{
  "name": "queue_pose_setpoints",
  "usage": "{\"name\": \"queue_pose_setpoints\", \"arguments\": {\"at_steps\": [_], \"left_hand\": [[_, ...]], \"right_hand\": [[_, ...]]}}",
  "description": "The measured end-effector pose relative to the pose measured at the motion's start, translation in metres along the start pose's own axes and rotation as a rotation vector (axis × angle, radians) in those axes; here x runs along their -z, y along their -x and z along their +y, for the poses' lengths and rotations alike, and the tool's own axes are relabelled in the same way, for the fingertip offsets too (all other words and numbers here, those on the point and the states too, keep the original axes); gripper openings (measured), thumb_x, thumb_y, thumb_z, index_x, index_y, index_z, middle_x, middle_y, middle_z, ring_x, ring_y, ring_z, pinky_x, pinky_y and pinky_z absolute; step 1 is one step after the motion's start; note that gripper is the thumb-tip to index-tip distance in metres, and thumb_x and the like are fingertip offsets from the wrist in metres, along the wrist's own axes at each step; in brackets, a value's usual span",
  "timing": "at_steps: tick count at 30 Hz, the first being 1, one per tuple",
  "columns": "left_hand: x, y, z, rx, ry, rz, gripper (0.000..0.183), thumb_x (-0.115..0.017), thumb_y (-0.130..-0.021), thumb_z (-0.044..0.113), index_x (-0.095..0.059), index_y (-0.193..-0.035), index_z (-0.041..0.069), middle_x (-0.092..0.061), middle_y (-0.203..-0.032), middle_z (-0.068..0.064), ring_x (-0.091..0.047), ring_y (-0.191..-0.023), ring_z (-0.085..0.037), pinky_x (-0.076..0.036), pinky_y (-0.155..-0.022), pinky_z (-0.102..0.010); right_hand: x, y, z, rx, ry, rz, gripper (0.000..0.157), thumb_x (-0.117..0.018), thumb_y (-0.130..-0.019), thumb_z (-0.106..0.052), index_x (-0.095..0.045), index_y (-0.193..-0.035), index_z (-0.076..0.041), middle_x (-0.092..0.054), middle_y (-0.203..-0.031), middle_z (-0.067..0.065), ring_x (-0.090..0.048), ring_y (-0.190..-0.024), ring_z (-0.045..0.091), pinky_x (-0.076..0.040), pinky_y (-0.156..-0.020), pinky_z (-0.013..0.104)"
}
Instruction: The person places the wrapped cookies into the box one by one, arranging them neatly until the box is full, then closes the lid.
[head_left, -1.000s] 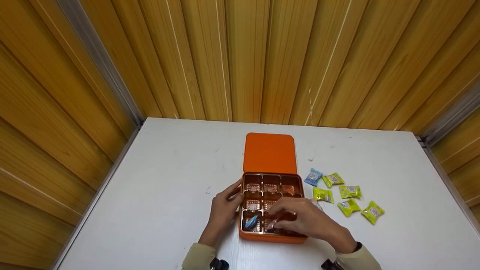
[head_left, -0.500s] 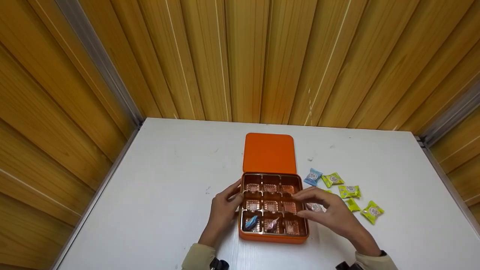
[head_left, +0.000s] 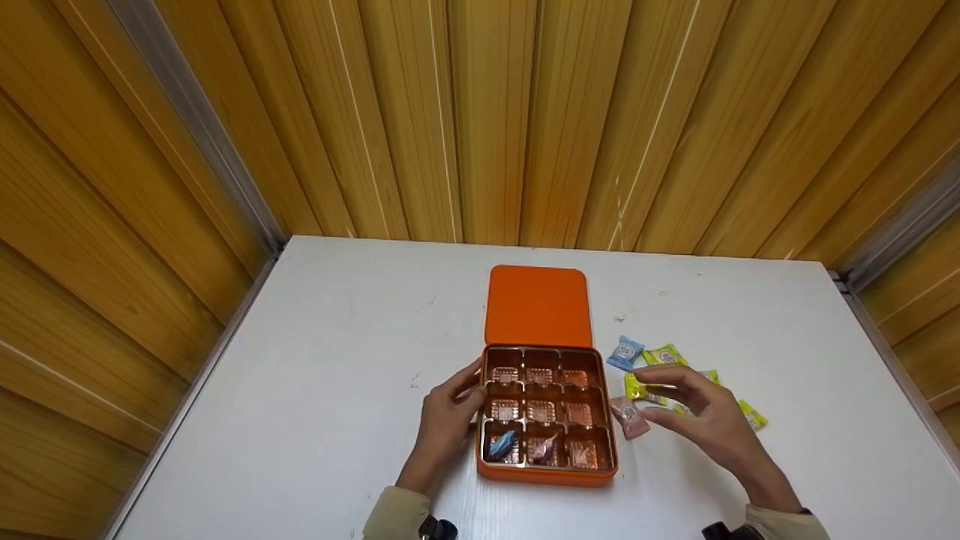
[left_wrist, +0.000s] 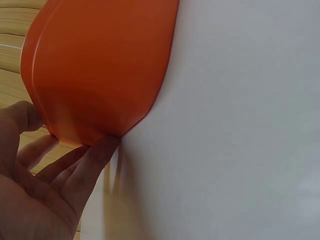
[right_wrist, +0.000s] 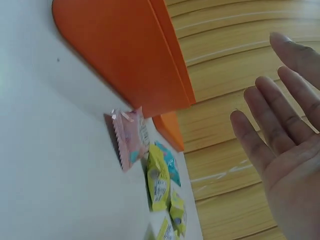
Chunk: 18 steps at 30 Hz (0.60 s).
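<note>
An orange tin box (head_left: 546, 476) with a divided brown inner tray lies on the white table. Its front-left compartment holds a blue wrapped candy (head_left: 502, 446), and the front-middle one a pink wrapped candy (head_left: 545, 449). My left hand (head_left: 448, 418) grips the box's left side, thumb at the rim and fingertips against the wall (left_wrist: 100, 90). To the right of the box, my right hand (head_left: 709, 420) hovers with fingers spread and nothing between them. Closest to its thumb is another pink candy (head_left: 632, 426) on the table, seen too beside the box in the right wrist view.
Behind the box lies its flat orange lid (head_left: 538, 306). Several yellow-green candies (head_left: 664, 355) and a blue candy (head_left: 625, 352) are scattered on the right, some partly hidden by my right hand. Wood-patterned walls (head_left: 487, 127) border the table (head_left: 360, 337).
My right hand has let go of a pink candy in the front-middle compartment and moved right, out over the loose candies. My left hand has stayed on the box.
</note>
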<state>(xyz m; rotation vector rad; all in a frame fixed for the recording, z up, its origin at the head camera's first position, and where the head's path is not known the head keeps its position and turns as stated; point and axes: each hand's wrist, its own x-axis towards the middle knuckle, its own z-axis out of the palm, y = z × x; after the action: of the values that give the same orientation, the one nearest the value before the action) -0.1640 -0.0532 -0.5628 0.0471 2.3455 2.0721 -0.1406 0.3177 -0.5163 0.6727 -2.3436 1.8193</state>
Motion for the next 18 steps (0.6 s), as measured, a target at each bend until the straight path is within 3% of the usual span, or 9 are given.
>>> {"name": "queue_pose_setpoints", "arguments": {"at_steps": [6, 11, 18], "left_hand": [[0.0, 0.0, -0.001, -0.006, -0.029, 0.003, 0.048, -0.068, -0.102, 0.012, -0.065, -0.149, 0.016, -0.068, -0.138, -0.018, -0.069, -0.12, -0.038, -0.064, -0.074, -0.04], [0.0, 0.001, 0.0, -0.001, -0.023, 0.002, 0.048, -0.067, -0.101, 0.01, -0.065, -0.149, 0.016, -0.068, -0.138, -0.017, -0.069, -0.12, -0.038, -0.064, -0.075, -0.04], [0.0, 0.001, 0.001, 0.007, -0.012, 0.003, 0.048, -0.067, -0.101, 0.011, -0.065, -0.149, 0.016, -0.067, -0.138, -0.02, -0.068, -0.121, -0.04, -0.064, -0.078, -0.041]], "right_hand": [[0.004, 0.002, 0.006, -0.066, 0.042, 0.044, 0.047, -0.079, -0.089, 0.01, -0.067, -0.133, 0.0, -0.065, -0.133, 0.025, -0.065, -0.124, 0.016, -0.054, -0.102, 0.029], [0.002, 0.003, 0.01, -0.153, 0.137, 0.087, 0.044, -0.084, -0.091, -0.003, -0.068, -0.132, -0.005, -0.066, -0.132, 0.017, -0.066, -0.12, 0.011, -0.054, -0.099, 0.024], [-0.008, 0.002, 0.013, -0.336, 0.183, 0.102, 0.046, -0.083, -0.093, -0.01, -0.065, -0.133, 0.003, -0.067, -0.13, 0.019, -0.068, -0.117, 0.031, -0.057, -0.091, 0.023]]}}
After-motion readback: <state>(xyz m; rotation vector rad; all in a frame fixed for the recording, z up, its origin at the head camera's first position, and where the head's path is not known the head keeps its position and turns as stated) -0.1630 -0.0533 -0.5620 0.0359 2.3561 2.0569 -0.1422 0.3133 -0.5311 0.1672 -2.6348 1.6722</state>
